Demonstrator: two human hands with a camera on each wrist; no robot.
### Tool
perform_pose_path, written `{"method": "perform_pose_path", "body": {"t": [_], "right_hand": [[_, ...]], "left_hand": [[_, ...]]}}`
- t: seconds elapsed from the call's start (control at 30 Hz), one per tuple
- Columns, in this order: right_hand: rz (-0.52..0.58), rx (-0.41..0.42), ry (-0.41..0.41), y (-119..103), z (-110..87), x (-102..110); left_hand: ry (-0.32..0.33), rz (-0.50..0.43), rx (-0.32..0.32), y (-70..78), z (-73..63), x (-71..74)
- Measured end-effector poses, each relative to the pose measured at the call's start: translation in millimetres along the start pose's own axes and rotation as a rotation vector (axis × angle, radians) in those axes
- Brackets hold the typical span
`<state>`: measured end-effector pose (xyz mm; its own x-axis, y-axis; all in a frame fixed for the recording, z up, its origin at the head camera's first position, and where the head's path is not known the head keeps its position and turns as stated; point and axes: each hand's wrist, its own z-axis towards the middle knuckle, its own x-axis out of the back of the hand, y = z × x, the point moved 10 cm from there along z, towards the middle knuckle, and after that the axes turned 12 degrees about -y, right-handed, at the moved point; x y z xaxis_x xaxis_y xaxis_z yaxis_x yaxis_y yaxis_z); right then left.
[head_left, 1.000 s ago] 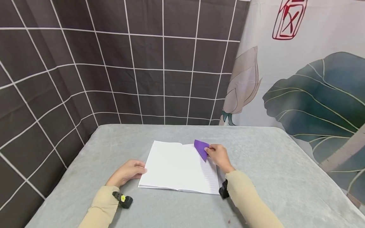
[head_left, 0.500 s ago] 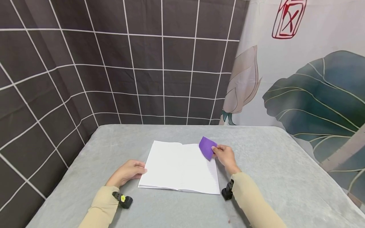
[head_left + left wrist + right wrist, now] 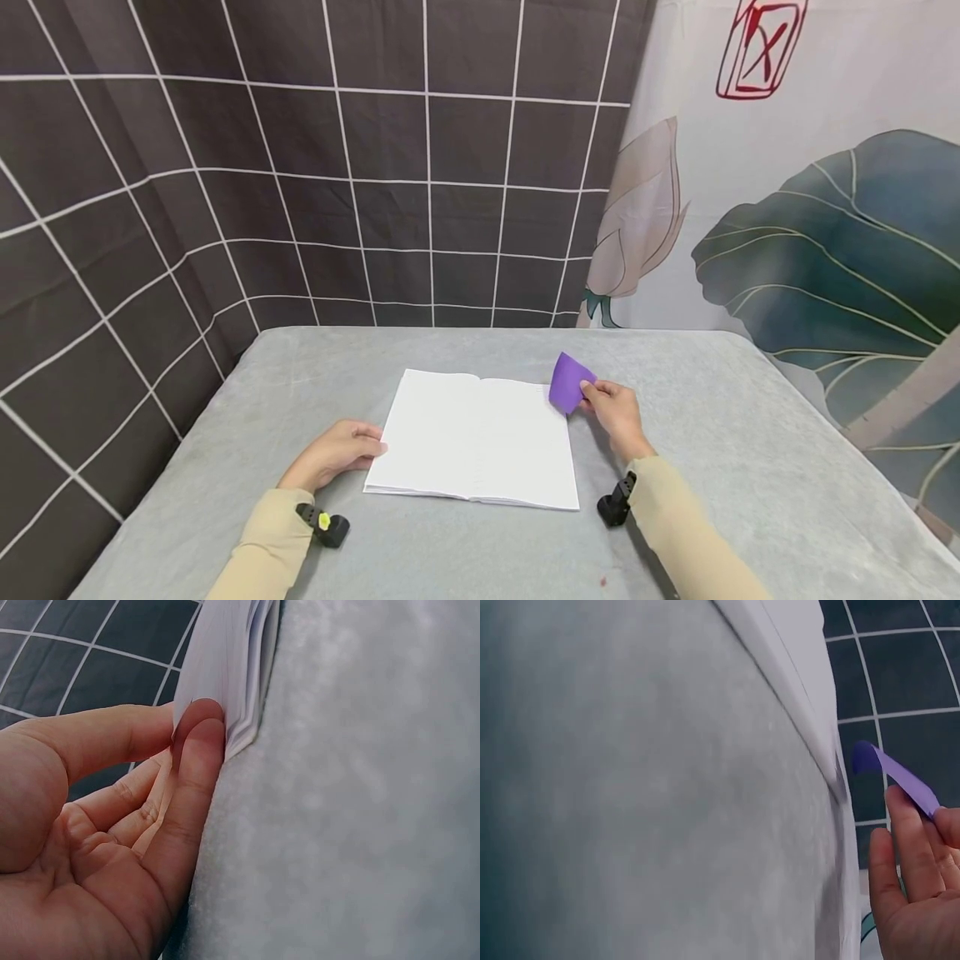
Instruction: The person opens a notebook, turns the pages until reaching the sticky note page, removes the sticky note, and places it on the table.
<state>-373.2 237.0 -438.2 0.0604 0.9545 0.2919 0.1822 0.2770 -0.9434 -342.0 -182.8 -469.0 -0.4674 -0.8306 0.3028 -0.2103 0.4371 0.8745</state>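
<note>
An open notebook (image 3: 472, 442) with white pages lies flat on the table. At its left edge my left hand (image 3: 337, 454) pinches the pages; the left wrist view shows the thumb on one side of the page stack (image 3: 225, 667) and fingertips on the other. My right hand (image 3: 615, 414) holds a small purple sticky note (image 3: 567, 383) by its right side, between thumb and fingers. The note is raised by the notebook's upper right corner, in front of part of it. In the right wrist view, the note's free end (image 3: 866, 756) curls.
A grey cloth covers the table (image 3: 675, 392). Behind it hangs a dark curtain (image 3: 390, 208) with white grid lines. A pale curtain (image 3: 750, 183) with a painted leaf and flower hangs at the right. Both wrists carry a black camera (image 3: 322, 525).
My right hand has moved right and slightly away with the sticky note, from over the right page to the notebook's upper right corner. The left hand has stayed in place.
</note>
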Motion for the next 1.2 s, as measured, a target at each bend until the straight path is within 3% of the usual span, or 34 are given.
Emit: {"method": "perform_pose_path", "body": {"t": [0.17,0.3,0.5,0.67,0.77,0.97,1.2], "right_hand": [[-0.063,0.031,0.018,-7,-4.1,12],[-0.214,0.127,0.038,-23,-10.5,22],[-0.630,0.414,0.136,-59,-27.9,28],[-0.994,0.687,0.216,-80,-47.6,13],[-1.148,0.782,0.243,-84,-55.5,3],[-1.410,0.839,0.248,-81,-59.7,-16],[-1.538,0.852,0.184,-68,-55.7,-32]], "left_hand": [[0.005,-0.004,0.000,1.2,0.2,0.1],[-0.001,-0.011,-0.004,1.4,0.9,-0.8],[-0.007,-0.021,-0.006,0.7,2.0,-1.4],[-0.005,-0.011,-0.003,-0.4,2.0,-0.9],[-0.002,-0.003,0.000,-1.5,1.8,-0.3],[0.000,0.000,0.005,-2.2,0.5,0.5],[0.005,-0.011,0.007,-1.6,0.7,0.0]]}}
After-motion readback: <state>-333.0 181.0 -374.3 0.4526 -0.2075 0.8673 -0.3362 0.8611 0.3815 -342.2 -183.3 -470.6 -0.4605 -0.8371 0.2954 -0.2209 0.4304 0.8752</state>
